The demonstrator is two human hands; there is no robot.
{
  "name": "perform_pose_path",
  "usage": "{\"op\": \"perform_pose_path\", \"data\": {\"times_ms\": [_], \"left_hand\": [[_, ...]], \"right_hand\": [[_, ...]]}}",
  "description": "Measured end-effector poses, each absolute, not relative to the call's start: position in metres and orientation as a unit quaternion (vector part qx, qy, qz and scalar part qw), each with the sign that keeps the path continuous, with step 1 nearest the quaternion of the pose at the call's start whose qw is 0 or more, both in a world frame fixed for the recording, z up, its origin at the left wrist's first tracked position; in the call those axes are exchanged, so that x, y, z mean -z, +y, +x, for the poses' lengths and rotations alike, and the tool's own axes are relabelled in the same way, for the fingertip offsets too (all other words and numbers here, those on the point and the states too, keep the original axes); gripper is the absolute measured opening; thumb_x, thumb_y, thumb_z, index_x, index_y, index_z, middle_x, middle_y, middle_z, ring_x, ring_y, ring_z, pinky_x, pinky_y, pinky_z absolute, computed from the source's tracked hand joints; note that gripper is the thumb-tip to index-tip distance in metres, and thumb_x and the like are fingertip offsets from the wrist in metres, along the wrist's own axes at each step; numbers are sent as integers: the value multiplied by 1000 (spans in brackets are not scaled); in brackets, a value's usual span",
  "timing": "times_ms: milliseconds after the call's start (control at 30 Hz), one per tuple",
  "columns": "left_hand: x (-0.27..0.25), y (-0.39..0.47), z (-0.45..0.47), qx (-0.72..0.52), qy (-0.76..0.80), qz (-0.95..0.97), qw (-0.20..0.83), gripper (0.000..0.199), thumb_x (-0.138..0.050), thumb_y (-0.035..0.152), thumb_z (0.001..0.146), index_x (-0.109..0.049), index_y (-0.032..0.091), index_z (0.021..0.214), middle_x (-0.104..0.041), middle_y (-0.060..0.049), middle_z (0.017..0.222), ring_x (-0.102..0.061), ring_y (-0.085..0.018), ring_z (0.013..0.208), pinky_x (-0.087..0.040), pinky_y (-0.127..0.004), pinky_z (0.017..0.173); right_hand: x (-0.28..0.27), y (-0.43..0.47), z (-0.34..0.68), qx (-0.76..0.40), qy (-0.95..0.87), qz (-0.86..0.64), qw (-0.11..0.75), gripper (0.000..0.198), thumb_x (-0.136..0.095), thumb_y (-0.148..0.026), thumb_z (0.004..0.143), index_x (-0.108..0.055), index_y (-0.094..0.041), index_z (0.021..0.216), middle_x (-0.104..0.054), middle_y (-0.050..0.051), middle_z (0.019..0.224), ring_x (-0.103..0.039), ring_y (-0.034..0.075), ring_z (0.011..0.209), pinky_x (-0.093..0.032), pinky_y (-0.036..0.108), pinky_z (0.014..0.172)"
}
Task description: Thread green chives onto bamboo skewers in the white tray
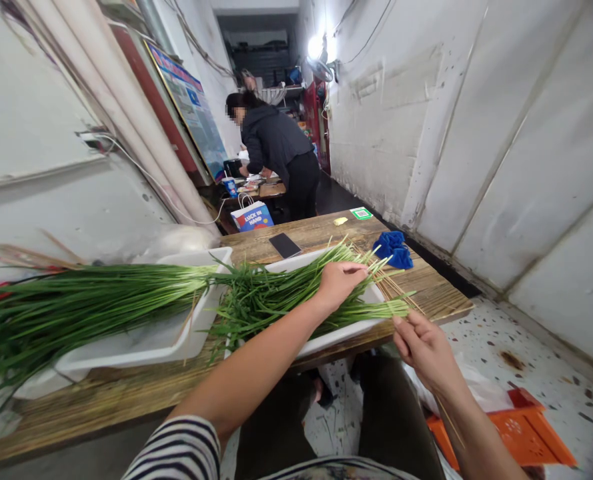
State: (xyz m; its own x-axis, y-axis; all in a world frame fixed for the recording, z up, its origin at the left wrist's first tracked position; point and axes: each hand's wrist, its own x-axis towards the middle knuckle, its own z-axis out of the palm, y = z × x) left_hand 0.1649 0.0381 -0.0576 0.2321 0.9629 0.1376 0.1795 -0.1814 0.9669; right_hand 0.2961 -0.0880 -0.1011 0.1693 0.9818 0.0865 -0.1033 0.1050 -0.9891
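Observation:
Long green garlic chives (pixel 286 287) lie in a white plastic tray (pixel 321 345) in front of me, pale stem ends toward the right. Over these stems my left hand (pixel 343 283) is closed, thumb and fingers pinching at the pale ends. My right hand (pixel 423 347) is closed beside the tray's right end, its fingertips at the tips of the nearest stems. A thin bamboo skewer (pixel 450 421) sticks out below the right palm; its front end is hidden. Several loose skewers (pixel 389 283) lie on the wooden table (pixel 433 287) past the tray.
On the left, a second white tray (pixel 196 333) holds a large chive bundle (pixel 101 300). A phone (pixel 285 245), a blue cloth (pixel 393 249) and a green-edged card (pixel 361 213) rest on the table. An orange crate (pixel 531 433) stands on the floor. Farther back, a person (pixel 281 147) bends over another table.

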Motion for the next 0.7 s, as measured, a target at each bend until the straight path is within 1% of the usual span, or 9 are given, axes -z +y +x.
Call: {"op": "perform_pose_path", "data": {"times_ms": [200,433,700], "left_hand": [[59,39,164,-424,452,647,444,26,-65,24,68,-74,10,88,-73,-7,78,-62,-13,64,-49,-23,66],[66,43,163,-430,443,680,397,23,-65,25,70,-75,14,87,-74,-6,84,-67,-16,75,-51,-23,71],[63,41,162,-429,438,701,366,21,-65,24,72,-75,13,86,-74,-7,84,-68,-17,77,-52,-25,74]], "right_hand": [[102,-87,297,-455,-459,-484,589,43,-60,-48,84,-34,-21,62,-37,-10,40,-25,4,34,-17,17,35],[104,-86,297,-457,-456,-486,590,43,-61,-50,83,-36,-21,62,-37,-10,40,-25,4,33,-16,17,34],[104,-87,295,-454,-449,-489,594,45,-62,-50,82,-34,-22,62,-37,-10,39,-24,3,33,-15,16,33]]}}
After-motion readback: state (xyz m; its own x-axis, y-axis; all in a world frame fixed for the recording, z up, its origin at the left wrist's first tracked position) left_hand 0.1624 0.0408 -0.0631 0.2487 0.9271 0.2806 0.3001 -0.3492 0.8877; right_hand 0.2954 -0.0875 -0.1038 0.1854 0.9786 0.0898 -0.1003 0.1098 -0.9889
